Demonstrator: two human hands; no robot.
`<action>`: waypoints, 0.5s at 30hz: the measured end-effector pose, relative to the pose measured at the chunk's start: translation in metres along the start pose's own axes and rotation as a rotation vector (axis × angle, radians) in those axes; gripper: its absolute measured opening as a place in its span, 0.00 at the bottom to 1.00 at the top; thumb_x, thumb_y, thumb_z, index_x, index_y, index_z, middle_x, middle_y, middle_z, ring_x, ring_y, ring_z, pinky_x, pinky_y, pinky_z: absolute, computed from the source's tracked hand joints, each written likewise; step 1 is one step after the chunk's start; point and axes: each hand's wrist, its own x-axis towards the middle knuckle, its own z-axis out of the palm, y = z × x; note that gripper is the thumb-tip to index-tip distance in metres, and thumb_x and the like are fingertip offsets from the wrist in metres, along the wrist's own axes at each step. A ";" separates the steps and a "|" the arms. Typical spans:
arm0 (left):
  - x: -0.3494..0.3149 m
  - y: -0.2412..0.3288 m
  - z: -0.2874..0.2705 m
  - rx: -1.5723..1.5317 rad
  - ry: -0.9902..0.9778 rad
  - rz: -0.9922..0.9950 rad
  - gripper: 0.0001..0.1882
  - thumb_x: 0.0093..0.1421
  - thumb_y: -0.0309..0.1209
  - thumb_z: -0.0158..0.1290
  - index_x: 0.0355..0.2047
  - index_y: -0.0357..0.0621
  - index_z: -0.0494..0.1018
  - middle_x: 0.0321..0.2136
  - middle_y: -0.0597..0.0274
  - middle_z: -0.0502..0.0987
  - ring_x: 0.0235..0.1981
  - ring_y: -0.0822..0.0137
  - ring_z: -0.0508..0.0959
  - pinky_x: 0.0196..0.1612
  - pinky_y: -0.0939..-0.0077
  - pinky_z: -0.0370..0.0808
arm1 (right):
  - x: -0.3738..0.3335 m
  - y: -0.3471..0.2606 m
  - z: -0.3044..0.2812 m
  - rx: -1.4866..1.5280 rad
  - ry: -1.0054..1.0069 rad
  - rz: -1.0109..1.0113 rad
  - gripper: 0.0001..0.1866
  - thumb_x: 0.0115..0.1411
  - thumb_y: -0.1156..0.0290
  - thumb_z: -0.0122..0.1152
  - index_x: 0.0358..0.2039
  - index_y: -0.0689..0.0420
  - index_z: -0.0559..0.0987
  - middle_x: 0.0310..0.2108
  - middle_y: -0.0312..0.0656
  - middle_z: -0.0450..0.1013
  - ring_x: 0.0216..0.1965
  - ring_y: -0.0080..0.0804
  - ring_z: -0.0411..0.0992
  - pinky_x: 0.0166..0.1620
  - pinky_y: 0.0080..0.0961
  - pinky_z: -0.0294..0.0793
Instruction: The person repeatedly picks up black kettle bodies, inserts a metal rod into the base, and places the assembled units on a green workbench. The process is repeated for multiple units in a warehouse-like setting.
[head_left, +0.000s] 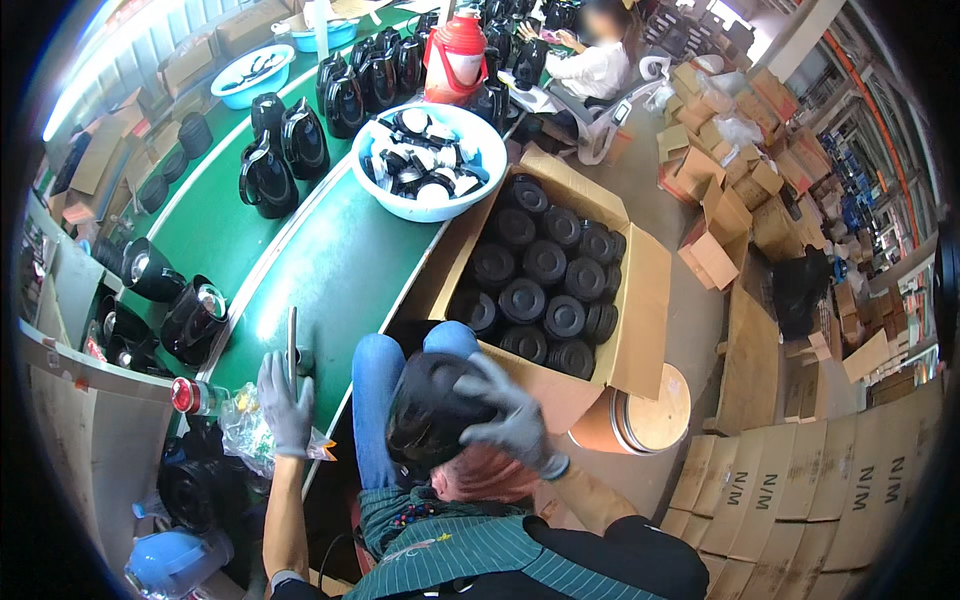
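On my lap rests a glossy black kettle (425, 410), its round end turned up. My right hand (510, 415), in a grey glove, is curved over its right side and holds it. To the left, at the belt's near edge, my grey-gloved left hand (287, 405) has a thin metal rod (292, 340) between thumb and fingers. A small dark cylinder (305, 358) sits beside the rod; whether they are joined I cannot tell. Next to that hand lie a clear plastic bag (247, 432) and a red-lidded jar (197, 396).
An open carton (640, 320) of round black parts stands right of the green belt (345, 260). A light-blue basin (430, 207) of black and white parts, a red flask (456, 60) and several kettles (268, 180) occupy the belt. Another person (597, 60) sits further along.
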 end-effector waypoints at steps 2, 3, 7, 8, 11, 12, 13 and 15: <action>-0.017 0.025 -0.033 -0.130 0.046 0.251 0.44 0.55 0.40 0.70 0.70 0.44 0.67 0.71 0.34 0.64 0.70 0.31 0.65 0.68 0.35 0.67 | 0.019 0.003 -0.014 0.428 0.149 0.287 0.36 0.67 0.65 0.73 0.71 0.63 0.71 0.72 0.48 0.67 0.71 0.40 0.66 0.70 0.36 0.70; -0.029 0.027 -0.034 -0.203 0.079 0.430 0.47 0.52 0.43 0.72 0.70 0.47 0.65 0.72 0.32 0.61 0.70 0.27 0.63 0.68 0.30 0.66 | 0.032 0.020 -0.017 0.491 0.143 0.192 0.37 0.74 0.56 0.63 0.75 0.63 0.64 0.70 0.47 0.70 0.69 0.38 0.68 0.71 0.37 0.69; -0.024 0.079 -0.045 -0.336 0.015 0.564 0.56 0.48 0.49 0.77 0.72 0.63 0.55 0.75 0.24 0.47 0.71 0.19 0.59 0.70 0.29 0.64 | 0.076 0.068 0.005 1.123 -0.007 0.430 0.36 0.75 0.43 0.55 0.73 0.55 0.68 0.68 0.43 0.72 0.66 0.34 0.72 0.68 0.37 0.74; -0.015 0.083 -0.042 -0.386 -0.012 0.518 0.63 0.50 0.51 0.77 0.78 0.68 0.49 0.76 0.22 0.44 0.73 0.20 0.57 0.70 0.28 0.62 | 0.088 0.080 0.016 1.134 -0.047 0.477 0.37 0.75 0.40 0.55 0.73 0.53 0.69 0.69 0.42 0.72 0.66 0.35 0.72 0.68 0.39 0.74; 0.003 0.072 -0.038 -0.417 0.063 0.463 0.62 0.44 0.42 0.81 0.74 0.60 0.54 0.74 0.16 0.47 0.72 0.18 0.59 0.70 0.33 0.66 | 0.131 0.075 0.043 1.016 -0.091 0.633 0.41 0.71 0.34 0.56 0.73 0.51 0.69 0.70 0.41 0.70 0.68 0.39 0.71 0.69 0.45 0.72; 0.020 0.074 -0.045 -0.433 0.069 0.421 0.59 0.43 0.40 0.82 0.72 0.56 0.59 0.74 0.17 0.49 0.71 0.19 0.61 0.70 0.35 0.67 | 0.145 0.071 0.053 0.945 -0.093 0.700 0.44 0.69 0.31 0.57 0.73 0.51 0.70 0.71 0.40 0.70 0.68 0.40 0.70 0.69 0.47 0.72; 0.036 0.076 -0.054 -0.442 0.074 0.384 0.56 0.42 0.38 0.82 0.69 0.52 0.63 0.74 0.19 0.51 0.71 0.20 0.63 0.70 0.37 0.68 | 0.158 0.087 0.056 0.903 -0.159 0.715 0.46 0.67 0.27 0.55 0.73 0.47 0.69 0.70 0.38 0.70 0.65 0.40 0.73 0.64 0.48 0.77; 0.075 0.078 -0.063 -0.476 0.053 0.280 0.47 0.40 0.32 0.82 0.62 0.48 0.72 0.75 0.28 0.56 0.69 0.28 0.69 0.69 0.43 0.70 | 0.188 0.093 0.070 0.971 -0.221 0.700 0.47 0.67 0.23 0.50 0.74 0.43 0.68 0.69 0.36 0.72 0.62 0.38 0.75 0.60 0.44 0.80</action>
